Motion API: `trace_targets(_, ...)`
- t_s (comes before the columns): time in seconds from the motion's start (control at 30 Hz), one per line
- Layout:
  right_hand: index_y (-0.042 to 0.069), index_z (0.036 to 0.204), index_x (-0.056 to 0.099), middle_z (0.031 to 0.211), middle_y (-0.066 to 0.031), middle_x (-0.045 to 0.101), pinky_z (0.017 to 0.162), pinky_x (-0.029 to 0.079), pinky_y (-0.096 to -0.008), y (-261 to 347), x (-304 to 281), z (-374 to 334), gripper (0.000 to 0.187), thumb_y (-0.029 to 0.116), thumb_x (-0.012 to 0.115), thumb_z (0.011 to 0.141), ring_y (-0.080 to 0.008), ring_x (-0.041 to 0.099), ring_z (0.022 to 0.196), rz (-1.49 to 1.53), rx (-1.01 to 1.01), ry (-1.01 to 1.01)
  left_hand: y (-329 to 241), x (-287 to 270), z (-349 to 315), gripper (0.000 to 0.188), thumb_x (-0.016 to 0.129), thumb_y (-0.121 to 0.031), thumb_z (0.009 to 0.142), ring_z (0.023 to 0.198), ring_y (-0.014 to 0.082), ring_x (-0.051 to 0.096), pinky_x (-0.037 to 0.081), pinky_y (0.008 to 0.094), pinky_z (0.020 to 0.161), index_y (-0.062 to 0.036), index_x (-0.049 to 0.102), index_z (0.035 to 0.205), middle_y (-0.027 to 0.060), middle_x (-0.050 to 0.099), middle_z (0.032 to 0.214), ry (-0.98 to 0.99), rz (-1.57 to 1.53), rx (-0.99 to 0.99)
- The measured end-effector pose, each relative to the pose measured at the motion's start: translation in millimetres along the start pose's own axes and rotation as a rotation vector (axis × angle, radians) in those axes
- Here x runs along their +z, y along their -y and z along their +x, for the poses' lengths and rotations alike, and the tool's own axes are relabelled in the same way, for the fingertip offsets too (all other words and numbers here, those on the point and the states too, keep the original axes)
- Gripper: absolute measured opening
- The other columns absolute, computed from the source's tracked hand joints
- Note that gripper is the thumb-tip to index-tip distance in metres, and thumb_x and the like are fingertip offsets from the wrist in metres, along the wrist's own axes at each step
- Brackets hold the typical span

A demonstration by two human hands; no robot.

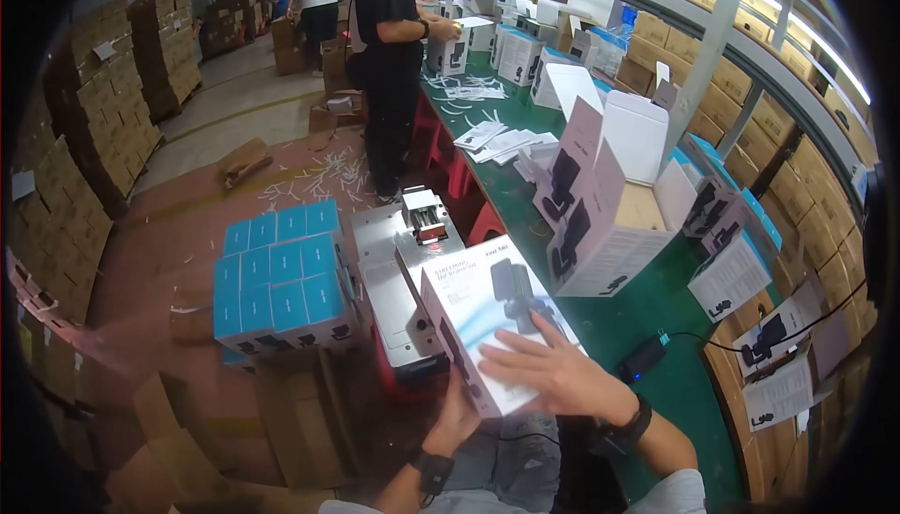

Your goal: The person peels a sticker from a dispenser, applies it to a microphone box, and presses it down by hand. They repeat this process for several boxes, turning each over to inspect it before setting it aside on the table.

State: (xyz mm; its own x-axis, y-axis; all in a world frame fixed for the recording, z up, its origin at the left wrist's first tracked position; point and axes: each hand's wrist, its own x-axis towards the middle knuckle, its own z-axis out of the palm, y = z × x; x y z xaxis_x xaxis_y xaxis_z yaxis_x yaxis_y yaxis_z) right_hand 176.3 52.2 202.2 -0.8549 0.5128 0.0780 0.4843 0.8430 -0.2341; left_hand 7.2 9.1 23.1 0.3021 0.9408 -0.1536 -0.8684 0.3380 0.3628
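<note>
A white printed carton with a picture of a black device on its front is tilted in front of me. My left hand grips it at its lower left edge, with part of the fingers hidden behind it. My right hand lies flat across the lower front of the carton, fingers spread. Behind the carton's left side stands a silver metal machine with a small roller unit on top, partly covered by the carton.
Blue-topped cartons are stacked at left, by an open brown box. On the green table are a large open carton, a black device with a cable, and leaflets. A person stands at the table.
</note>
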Motion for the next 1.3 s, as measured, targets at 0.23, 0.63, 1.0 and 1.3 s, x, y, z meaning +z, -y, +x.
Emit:
trace_targets(0.23,0.021,0.160,0.047,0.167,-0.0041,0.044,0.128,0.016,-0.0632,-98,-3,113,0.091,0.032,0.086,0.079,-0.0273,0.033,0.158,0.112,-0.019,-0.064,10,-48,22,0.064,0.039,-0.048,0.112,0.154,0.0324,0.036,0.030,0.0505,0.129,-0.0084,0.036,0.162,0.0169,0.042,0.164,0.229,-0.046,0.111)
trace_targets(0.63,0.009,0.166,0.031,0.170,-0.0174,0.032,0.130,0.012,-0.0559,30,13,-98,0.101,0.058,0.075,0.089,-0.0344,0.026,0.160,0.412,0.166,-0.213,35,-18,55,0.069,0.051,-0.051,0.109,0.142,0.0292,0.051,0.043,0.0423,0.119,-0.0051,0.039,0.159,0.0152,0.049,0.158,0.230,0.026,-0.036)
trace_targets(1.0,0.000,0.167,0.022,0.173,-0.0255,0.018,0.130,0.003,-0.0553,-7,8,-73,0.084,0.056,0.043,0.108,-0.0470,0.010,0.161,0.067,0.276,-0.496,22,-5,22,0.073,0.043,-0.058,0.110,0.139,0.0291,0.056,0.044,0.0459,0.119,-0.0043,0.037,0.159,0.0161,0.054,0.153,0.443,0.057,-0.160)
trace_targets(1.3,-0.001,0.161,0.034,0.170,-0.0249,0.028,0.129,0.009,-0.0568,-26,24,39,0.079,0.051,0.053,0.104,-0.0383,0.022,0.160,0.063,0.401,-0.275,24,-13,15,0.086,0.038,-0.070,0.106,0.146,0.0302,0.049,0.041,0.0486,0.121,-0.0045,0.035,0.162,0.0169,0.046,0.161,-0.017,0.005,-0.086)
